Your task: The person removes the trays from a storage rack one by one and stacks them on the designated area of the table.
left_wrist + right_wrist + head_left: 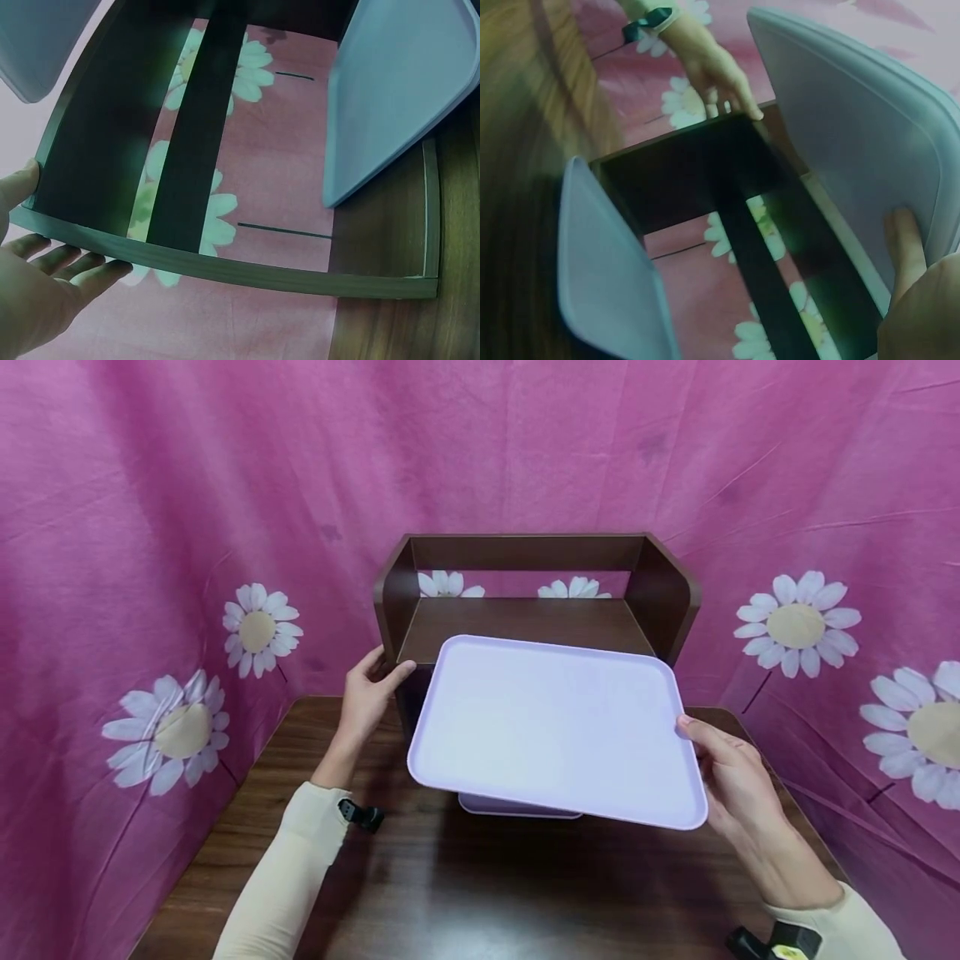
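A brown wooden shelf unit (525, 625) stands on the table, with raised sides and a slotted back. My left hand (364, 695) grips its left side panel, the thumb inside and the fingers outside in the left wrist view. By its right edge, a flat lavender tray (555, 727) is held in my right hand (738, 781), thumb on the upper face. It hangs tilted in front of the shelf, hiding much of the lower opening. Under it, a second lavender tray (517, 807) shows only its front edge in the head view; the right wrist view shows more of this lower tray (607, 277).
The dark wood-grain table (480, 885) reaches toward me in front of the shelf. Pink cloth (525, 452) printed with white daisies hangs behind and along both sides of the table.
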`<state>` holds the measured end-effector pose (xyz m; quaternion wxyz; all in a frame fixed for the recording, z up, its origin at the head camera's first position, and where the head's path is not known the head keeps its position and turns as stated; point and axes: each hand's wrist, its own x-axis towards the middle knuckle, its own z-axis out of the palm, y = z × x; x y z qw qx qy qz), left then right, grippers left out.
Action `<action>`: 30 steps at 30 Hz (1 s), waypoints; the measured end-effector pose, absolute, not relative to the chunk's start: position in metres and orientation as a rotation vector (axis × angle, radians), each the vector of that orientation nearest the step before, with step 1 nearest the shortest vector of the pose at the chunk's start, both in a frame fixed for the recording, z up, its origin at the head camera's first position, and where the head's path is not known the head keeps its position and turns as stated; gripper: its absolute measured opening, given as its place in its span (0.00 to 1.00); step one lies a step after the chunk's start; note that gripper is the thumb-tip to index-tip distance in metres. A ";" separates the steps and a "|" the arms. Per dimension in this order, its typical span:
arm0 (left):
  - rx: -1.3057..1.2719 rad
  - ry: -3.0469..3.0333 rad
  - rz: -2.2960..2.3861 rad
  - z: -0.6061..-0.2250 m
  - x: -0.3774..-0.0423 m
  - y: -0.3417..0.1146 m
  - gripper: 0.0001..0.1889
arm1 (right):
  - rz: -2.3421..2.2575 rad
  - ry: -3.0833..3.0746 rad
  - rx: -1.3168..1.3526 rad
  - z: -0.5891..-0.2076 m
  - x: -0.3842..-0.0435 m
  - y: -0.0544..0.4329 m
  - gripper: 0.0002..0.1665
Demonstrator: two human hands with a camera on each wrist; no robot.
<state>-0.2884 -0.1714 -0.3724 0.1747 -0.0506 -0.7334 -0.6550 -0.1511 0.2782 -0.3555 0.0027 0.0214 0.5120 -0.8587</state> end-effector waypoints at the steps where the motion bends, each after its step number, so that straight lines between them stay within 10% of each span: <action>1: -0.144 -2.081 -1.858 -0.372 -0.288 -0.172 0.29 | -2.685 1.610 0.058 -0.358 -0.150 0.279 0.22; 30: -0.150 -2.124 -1.850 -0.371 -0.292 -0.176 0.32 | -2.519 1.515 -0.068 -0.442 -0.125 0.289 0.27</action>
